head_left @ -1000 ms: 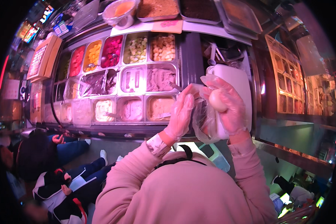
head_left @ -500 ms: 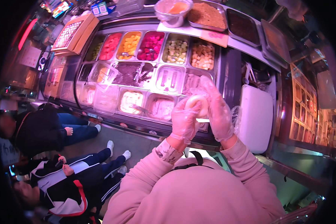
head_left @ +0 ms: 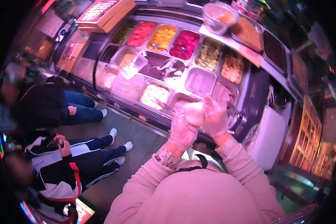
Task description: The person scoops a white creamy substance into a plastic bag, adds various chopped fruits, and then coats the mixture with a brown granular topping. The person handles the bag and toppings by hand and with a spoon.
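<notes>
Over the near edge of the topping counter (head_left: 250, 80), you held a pale, rounded lump of food (head_left: 194, 113) between both hands, each in a thin clear plastic glove. Your left hand (head_left: 182, 128) was cupped under and against the lump's left side, fingers curled closed on it. Your right hand (head_left: 215, 117) wrapped the lump's right side, likewise gripping it. Beyond your hands, the counter carried rows of tubs: a red filling (head_left: 141, 33), a yellow one (head_left: 162, 37) and a magenta one (head_left: 184, 43) along the far edge, paler ones nearer you. A metal bowl (head_left: 219, 16) stood at the counter's far right corner. On the floor to your left, two seated people (head_left: 63, 156) were well apart from the counter.
</notes>
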The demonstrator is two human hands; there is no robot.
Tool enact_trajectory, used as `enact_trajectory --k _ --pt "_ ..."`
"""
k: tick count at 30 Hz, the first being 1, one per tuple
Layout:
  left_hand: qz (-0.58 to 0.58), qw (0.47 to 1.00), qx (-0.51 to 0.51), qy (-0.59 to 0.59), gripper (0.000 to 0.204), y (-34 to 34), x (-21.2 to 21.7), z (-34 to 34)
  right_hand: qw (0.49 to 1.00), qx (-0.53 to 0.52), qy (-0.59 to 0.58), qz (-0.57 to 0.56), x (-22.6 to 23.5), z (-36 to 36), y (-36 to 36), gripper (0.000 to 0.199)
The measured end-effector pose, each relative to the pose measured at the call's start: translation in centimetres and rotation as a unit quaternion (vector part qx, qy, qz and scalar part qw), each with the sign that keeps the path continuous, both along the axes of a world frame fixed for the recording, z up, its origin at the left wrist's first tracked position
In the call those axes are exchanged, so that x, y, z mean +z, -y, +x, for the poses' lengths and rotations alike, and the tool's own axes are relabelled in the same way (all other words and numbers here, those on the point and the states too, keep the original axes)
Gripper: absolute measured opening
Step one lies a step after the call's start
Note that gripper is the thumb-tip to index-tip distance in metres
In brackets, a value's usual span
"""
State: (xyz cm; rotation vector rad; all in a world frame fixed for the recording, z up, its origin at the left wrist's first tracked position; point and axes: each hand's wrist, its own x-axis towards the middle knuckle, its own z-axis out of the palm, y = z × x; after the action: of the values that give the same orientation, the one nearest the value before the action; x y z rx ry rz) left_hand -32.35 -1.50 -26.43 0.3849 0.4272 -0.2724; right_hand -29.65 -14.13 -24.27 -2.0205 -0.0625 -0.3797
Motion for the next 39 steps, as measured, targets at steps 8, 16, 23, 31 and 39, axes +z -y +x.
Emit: enact_trajectory --k 8,16,23,31,39 --pt "-0.153 0.988 -0.009 -0.015 0.070 -3.8 0.6 2.3 0.887 0.010 -0.268 0.376 -4.3 3.9 -5.3 0.076" --pt "-0.101 0.994 -0.015 0.031 0.059 -7.7 -2.8 1.4 0.711 0.054 -0.447 0.541 -4.3 4.7 -6.5 0.080" --pt "-0.065 0.995 -0.044 0.059 0.073 -9.3 0.3 2.5 0.894 0.044 -0.308 0.321 -0.8 4.9 -2.8 0.067" --pt "0.099 0.963 -0.192 0.162 0.065 -7.2 -0.8 3.0 0.891 0.337 0.018 -0.304 -0.4 4.0 -2.8 0.073" --pt "-0.064 0.992 -0.107 -0.019 0.079 -5.1 -4.7 4.3 0.934 0.184 -0.306 0.030 -4.1 9.8 9.4 0.055"
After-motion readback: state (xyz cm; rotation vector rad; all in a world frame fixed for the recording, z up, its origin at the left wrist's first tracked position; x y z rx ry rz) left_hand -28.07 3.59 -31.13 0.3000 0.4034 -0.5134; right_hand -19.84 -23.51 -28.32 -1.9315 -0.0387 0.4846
